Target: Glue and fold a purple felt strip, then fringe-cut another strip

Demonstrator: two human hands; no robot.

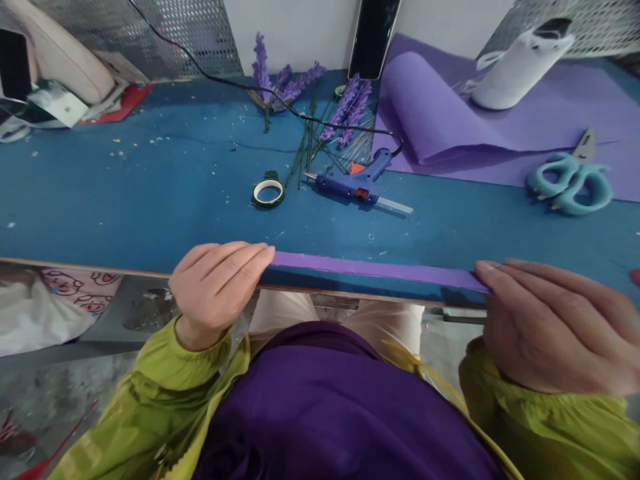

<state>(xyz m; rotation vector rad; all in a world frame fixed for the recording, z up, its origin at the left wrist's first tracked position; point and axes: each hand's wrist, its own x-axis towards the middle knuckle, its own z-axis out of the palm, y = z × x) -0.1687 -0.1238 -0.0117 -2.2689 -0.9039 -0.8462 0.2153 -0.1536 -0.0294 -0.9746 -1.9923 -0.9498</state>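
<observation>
A long, narrow strip of purple crepe paper [370, 268] is stretched out sideways above the front edge of the blue table. My left hand [223, 283] pinches its left end between thumb and fingers. At the other end, my right hand [560, 320] grips the strip, with the fingers closed over it. Beyond the strip lies a blue hot glue gun [345, 189] with a clear glue stick poking from its back. A roll of green tape [269, 193] rests to the left of the gun's nozzle.
Purple paper flower sprigs [287, 83] and green wire stems [310, 137] lie farther back. Large purple paper sheets [450, 127] cover the back right, with teal-handled scissors [570, 180] and a white cylindrical container [520, 67] on them. A black cable [210, 73] crosses the table; a phone [374, 37] leans behind.
</observation>
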